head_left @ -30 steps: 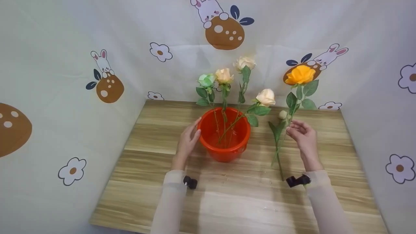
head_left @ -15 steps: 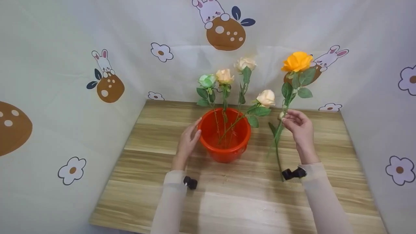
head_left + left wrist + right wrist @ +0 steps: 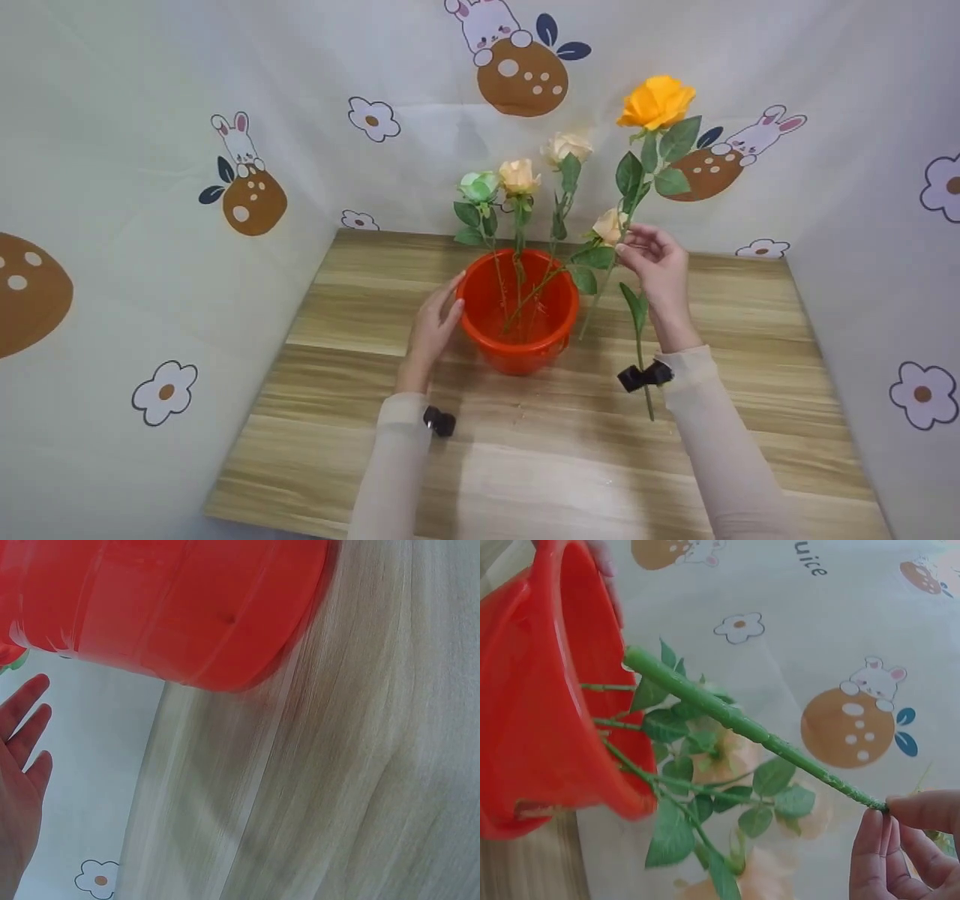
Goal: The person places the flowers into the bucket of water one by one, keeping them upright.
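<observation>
My left hand (image 3: pixel 435 322) rests against the left rim of a red bucket (image 3: pixel 517 361), and its fingers look extended in the left wrist view. Between thumb and fingertips, my right hand (image 3: pixel 661 276) pinches the stem of a yellow-orange rose (image 3: pixel 658 103), raised right of the bucket. The lower end of that green stem (image 3: pixel 742 726) points toward the bucket's mouth in the right wrist view. Standing in the bucket are several roses, among them a pale green one (image 3: pixel 478 186), a peach one (image 3: pixel 519 176) and a cream one (image 3: pixel 568 148). Another peach rose (image 3: pixel 609 225) leans right, partly behind my right hand.
A flower stem with a leaf (image 3: pixel 636 309) lies on the wooden table (image 3: pixel 337 420) under my right hand and wrist; its head is hidden. Small droplets dot the tabletop near the bucket. A patterned cloth (image 3: pixel 420 67) hangs behind and along both sides.
My right hand has moved up and left with the yellow-orange rose, bringing its stem close to the bucket's right side. My left hand and the bucket have stayed in place.
</observation>
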A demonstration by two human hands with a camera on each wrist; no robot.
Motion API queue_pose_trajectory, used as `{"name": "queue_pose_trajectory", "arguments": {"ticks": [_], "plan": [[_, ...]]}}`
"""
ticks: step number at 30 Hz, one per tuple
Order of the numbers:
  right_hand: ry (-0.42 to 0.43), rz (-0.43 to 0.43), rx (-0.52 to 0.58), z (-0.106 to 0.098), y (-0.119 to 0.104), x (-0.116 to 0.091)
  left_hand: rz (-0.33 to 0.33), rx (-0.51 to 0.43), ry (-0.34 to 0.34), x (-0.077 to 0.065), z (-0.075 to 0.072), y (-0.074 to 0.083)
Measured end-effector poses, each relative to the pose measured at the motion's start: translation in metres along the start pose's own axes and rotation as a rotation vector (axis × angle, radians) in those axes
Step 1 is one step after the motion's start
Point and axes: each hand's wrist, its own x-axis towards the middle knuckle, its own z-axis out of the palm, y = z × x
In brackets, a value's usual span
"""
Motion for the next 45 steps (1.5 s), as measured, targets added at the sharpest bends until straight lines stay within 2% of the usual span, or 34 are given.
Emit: {"name": "queue_pose_trajectory", "arguments": {"ticks": [9, 13, 15, 20, 28, 34, 45], "plan": [[-0.057, -0.138, -0.006, 0.047, 0.012, -0.004, -0.001, -0.013, -0.005, 0.000, -0.001, 0.001], [-0.102, -0.163, -0.003, 0.065, 0.023, -0.008, -0.001, -0.003, -0.009, 0.001, -0.001, 0.001], [-0.123, -0.155, -0.011, 0.073, 0.031, -0.010, -0.001, 0.004, -0.012, 0.001, -0.001, 0.002], [-0.178, -0.112, -0.122, 0.090, 0.053, -0.015, 0.004, 0.011, -0.015, 0.000, 0.000, 0.002], [-0.287, -0.086, -0.407, 0.104, 0.084, -0.020, 0.020, 0.018, -0.012, 0.001, 0.001, 0.001], [-0.362, -0.027, -0.559, 0.111, 0.094, -0.024, -0.015, 0.015, -0.024, 0.000, 0.000, 0.002], [-0.465, 0.104, -0.713, 0.120, 0.104, -0.022, -0.006, 0.011, -0.031, -0.002, -0.002, 0.001]]}}
